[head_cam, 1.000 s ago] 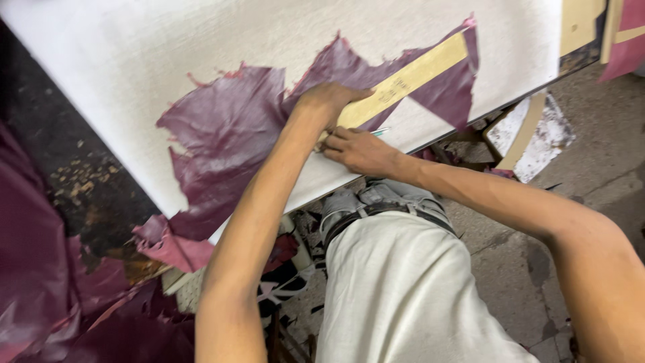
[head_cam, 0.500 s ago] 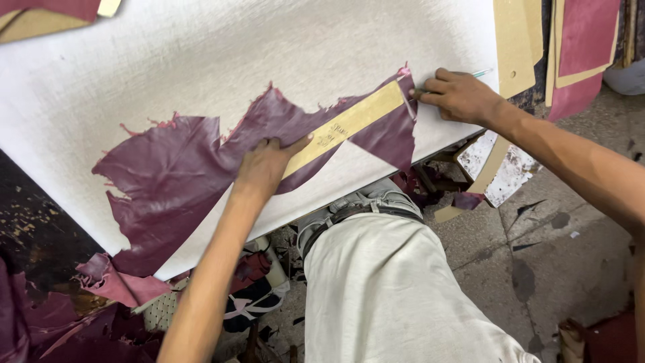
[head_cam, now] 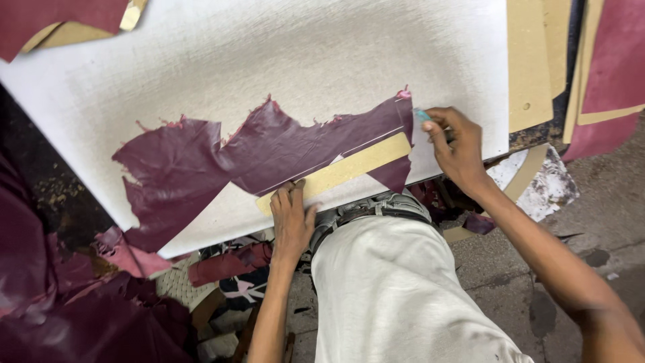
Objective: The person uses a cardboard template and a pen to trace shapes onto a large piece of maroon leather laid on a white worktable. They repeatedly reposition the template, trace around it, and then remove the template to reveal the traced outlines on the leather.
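**Marking leather along a strip**

Maroon leather (head_cam: 222,161) flat on white board (head_cam: 269,60). Left hand (head_cam: 292,215) open, pressing tan strip (head_cam: 336,173) at its near end. Right hand (head_cam: 457,144) pinched on small teal marker (head_cam: 422,115) at far end. Best done keeping strip pinned, marker tight against edge.

- The light is soft and even, like daylight, and nothing shines too hard.
- The white table (head_cam: 282,74) looks bright; the left edge and bottom left corner are dark.
- Shadows are faint.
- The middle is sharp, and the edges look a little bent and blurry.
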A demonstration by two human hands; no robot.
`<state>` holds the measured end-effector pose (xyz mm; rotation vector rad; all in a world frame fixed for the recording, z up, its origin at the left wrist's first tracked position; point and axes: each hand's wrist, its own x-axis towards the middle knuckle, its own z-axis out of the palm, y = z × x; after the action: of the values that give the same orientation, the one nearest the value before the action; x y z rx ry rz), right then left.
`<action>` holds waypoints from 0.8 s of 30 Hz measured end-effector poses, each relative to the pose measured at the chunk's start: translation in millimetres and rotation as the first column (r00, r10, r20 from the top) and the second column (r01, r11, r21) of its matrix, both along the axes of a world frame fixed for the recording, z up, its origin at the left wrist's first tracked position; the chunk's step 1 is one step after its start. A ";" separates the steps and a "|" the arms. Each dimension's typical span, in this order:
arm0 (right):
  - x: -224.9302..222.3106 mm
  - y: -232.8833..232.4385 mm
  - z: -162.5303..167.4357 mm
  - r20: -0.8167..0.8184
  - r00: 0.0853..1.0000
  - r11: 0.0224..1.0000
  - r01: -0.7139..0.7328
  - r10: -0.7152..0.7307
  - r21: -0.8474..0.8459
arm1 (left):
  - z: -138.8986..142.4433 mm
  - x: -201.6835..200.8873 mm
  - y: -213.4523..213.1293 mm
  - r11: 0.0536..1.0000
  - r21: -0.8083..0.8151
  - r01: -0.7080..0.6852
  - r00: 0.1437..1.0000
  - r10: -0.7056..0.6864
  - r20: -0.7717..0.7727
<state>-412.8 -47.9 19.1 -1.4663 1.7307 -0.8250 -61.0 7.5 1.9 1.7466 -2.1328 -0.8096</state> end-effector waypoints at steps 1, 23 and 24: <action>9.0 -1.8 -2.3 0.071 0.997 0.995 0.002 -0.009 0.105 | -1.6 6.4 2.2 1.000 -0.008 -0.017 0.999 0.016 -0.045; 52.8 -19.2 -22.1 -0.177 0.963 0.941 0.240 -0.201 0.239 | 13.0 105.4 -32.8 0.883 0.408 -0.231 0.691 0.444 -0.570; 51.7 -11.0 -20.2 -0.151 0.965 0.950 0.243 -0.215 0.198 | 9.4 109.5 -26.5 0.865 0.438 -0.245 0.681 0.475 -0.557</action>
<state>-361.1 -58.9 -1.1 -1.2111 2.0466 -0.6464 48.5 -19.0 11.3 1.6103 -1.1773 -1.4531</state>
